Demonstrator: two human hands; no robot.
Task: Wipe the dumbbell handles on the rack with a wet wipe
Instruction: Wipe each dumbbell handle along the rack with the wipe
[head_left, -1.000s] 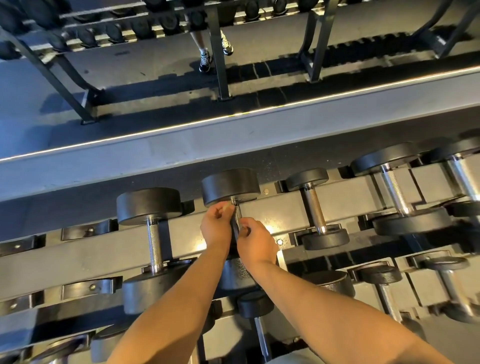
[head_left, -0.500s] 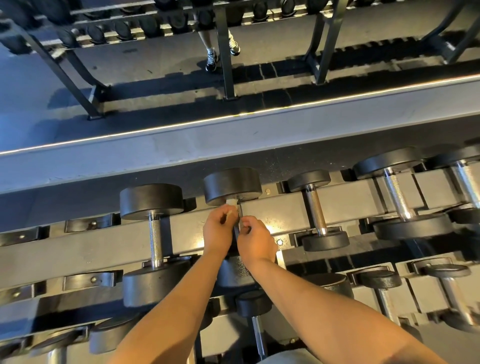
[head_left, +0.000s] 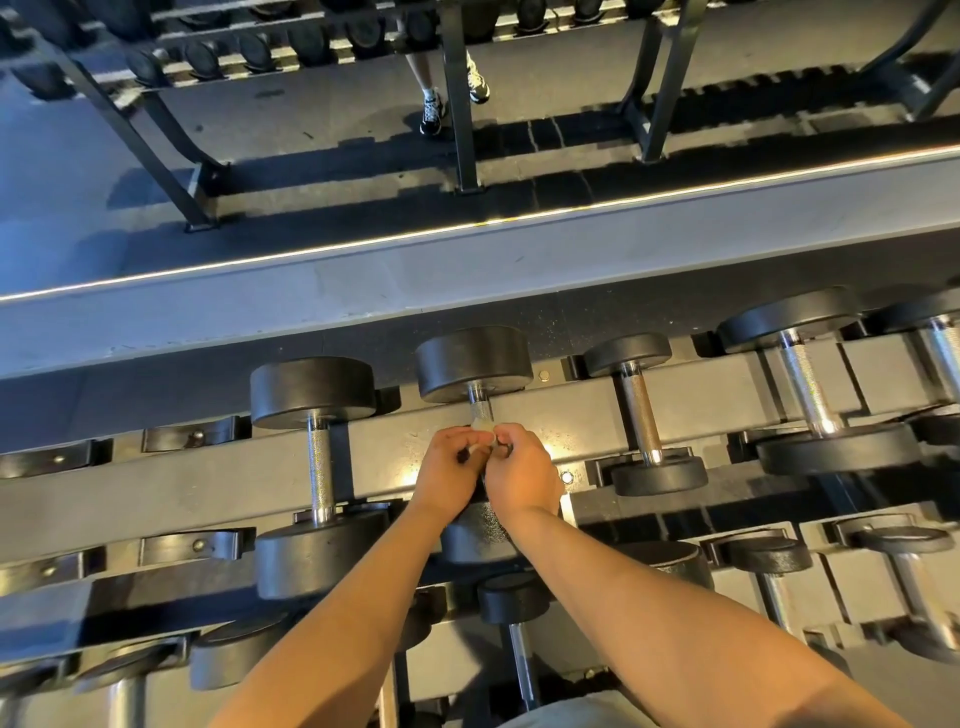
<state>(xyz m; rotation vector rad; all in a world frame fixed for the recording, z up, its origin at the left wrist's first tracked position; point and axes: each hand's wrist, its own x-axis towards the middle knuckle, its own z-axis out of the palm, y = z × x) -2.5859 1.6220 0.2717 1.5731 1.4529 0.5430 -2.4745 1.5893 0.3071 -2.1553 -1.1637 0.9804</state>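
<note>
A black dumbbell (head_left: 474, 364) lies on the grey rack (head_left: 208, 467), its knurled steel handle (head_left: 480, 406) running toward me. Both my hands meet over the middle of that handle. My left hand (head_left: 451, 470) and my right hand (head_left: 522, 475) have curled fingers wrapped round a small pale wet wipe (head_left: 483, 427), which pokes out between the fingertips against the handle. The handle's near part and the wipe's bulk are hidden under my hands.
More dumbbells lie on the same tier: one to the left (head_left: 317, 457), a smaller one (head_left: 641, 415) and a bigger one (head_left: 810, 384) to the right. A lower tier holds further dumbbells (head_left: 514, 623). Beyond is a mirror showing another rack and a person's feet (head_left: 452, 98).
Both hands have slid down the handle toward me, away from the far weight head, uncovering more bare handle above them. The wipe now shows at the fingertips.
</note>
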